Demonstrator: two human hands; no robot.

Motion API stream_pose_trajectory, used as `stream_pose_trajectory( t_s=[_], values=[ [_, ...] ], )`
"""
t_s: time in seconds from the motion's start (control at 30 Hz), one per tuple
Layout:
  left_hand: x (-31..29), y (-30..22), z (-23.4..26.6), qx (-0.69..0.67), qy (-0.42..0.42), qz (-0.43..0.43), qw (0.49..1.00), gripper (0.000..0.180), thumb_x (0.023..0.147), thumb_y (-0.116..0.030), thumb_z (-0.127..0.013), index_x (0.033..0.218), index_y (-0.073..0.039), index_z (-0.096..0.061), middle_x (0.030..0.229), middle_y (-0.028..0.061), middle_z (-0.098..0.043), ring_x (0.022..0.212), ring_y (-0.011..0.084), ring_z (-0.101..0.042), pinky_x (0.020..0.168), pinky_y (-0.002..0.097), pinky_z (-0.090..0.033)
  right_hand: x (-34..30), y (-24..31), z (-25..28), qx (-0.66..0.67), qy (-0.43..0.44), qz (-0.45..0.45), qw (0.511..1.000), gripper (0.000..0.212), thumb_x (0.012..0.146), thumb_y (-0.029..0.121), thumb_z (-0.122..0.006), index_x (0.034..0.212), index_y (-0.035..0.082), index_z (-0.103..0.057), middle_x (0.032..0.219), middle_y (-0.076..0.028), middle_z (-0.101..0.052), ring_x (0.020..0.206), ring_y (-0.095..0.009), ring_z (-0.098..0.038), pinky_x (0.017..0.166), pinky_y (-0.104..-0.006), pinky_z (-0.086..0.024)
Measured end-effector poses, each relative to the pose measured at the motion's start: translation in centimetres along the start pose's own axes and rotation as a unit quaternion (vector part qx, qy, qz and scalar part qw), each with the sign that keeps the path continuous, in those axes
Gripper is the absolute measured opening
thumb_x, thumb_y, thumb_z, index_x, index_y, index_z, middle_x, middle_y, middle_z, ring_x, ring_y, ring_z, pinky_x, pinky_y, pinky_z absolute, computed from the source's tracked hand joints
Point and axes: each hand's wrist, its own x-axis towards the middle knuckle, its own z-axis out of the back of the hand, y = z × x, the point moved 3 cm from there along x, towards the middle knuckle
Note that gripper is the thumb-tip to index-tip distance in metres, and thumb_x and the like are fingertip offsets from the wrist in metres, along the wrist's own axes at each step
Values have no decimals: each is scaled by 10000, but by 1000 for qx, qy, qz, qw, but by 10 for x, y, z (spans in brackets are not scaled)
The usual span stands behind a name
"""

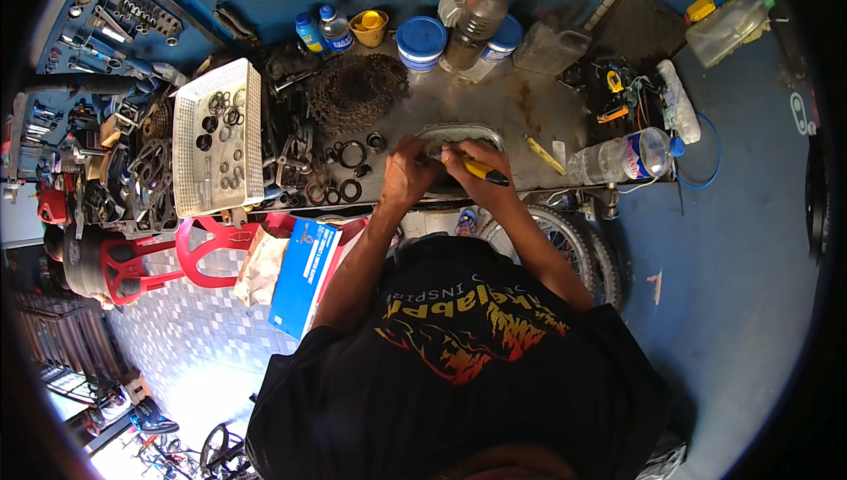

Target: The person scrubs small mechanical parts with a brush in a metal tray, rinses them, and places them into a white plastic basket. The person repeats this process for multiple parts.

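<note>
Both hands meet over a shallow metal tray [499, 136] at the front edge of the workbench. My right hand [475, 162] is closed around a tool with a yellow-and-black handle [485, 172]; its working end is hidden by my fingers. Close beside it, my left hand [408, 173] has its fingers curled inward over the tray. Whatever they grip is too small or hidden to name. Left of that hand, several dark rings [352, 154] lie on the bench.
A perforated cream basket [185, 162] holds rings and small parts. Behind my hands stand a heap of sprockets [357, 92], a blue-lidded tub [421, 41] and bottles. A clear bottle [622, 158] lies at right. Bicycle wheels [565, 237] stand under the bench; a blue box [304, 277] is near my left arm.
</note>
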Motion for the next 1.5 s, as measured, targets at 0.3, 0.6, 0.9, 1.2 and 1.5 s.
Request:
stream_pose_trajectory(
  t_s=[0.3,0.6,0.9,1.2,1.5],
  values=[
    [-3,9,-7,-365,75,211,903,313,966,-18,-732,1271,0,-664,1034,68,-714,959,181,-735,829,344,-648,-7,-46,22,-67,-22,7,997,221,948,223,-801,995,19,-733,852,-94,-749,801,-177,-673,764,-324,-538],
    [-6,19,-18,-333,54,124,933,434,933,53,-721,1335,-41,-587,1128,105,-732,1014,187,-746,827,332,-647,-11,-60,37,-93,-5,-150,984,250,963,309,-760,961,60,-746,850,-128,-748,838,-286,-732,757,-389,-552],
    [-6,8,-4,-84,57,5,995,628,872,57,-733,1421,-89,-467,1224,195,-719,1024,363,-773,798,418,-635,6,-17,-2,39,38,-101,993,269,1019,293,-712,954,32,-705,783,-45,-676,739,-109,-611,693,-297,-499],
    [-9,17,0,-31,-8,-88,996,791,861,79,-753,1488,-88,-301,1361,202,-639,1061,364,-764,771,415,-658,6,-13,8,-36,57,-171,983,265,996,298,-746,956,37,-716,801,-91,-707,753,-119,-641,707,-316,-514],
    [-7,21,-8,-191,28,-30,981,568,930,92,-703,1376,-40,-377,1310,167,-596,1088,308,-743,829,399,-662,1,-11,10,122,66,-18,990,212,980,197,-778,951,-6,-726,821,-94,-711,743,-120,-623,711,-304,-516]
  ],
)
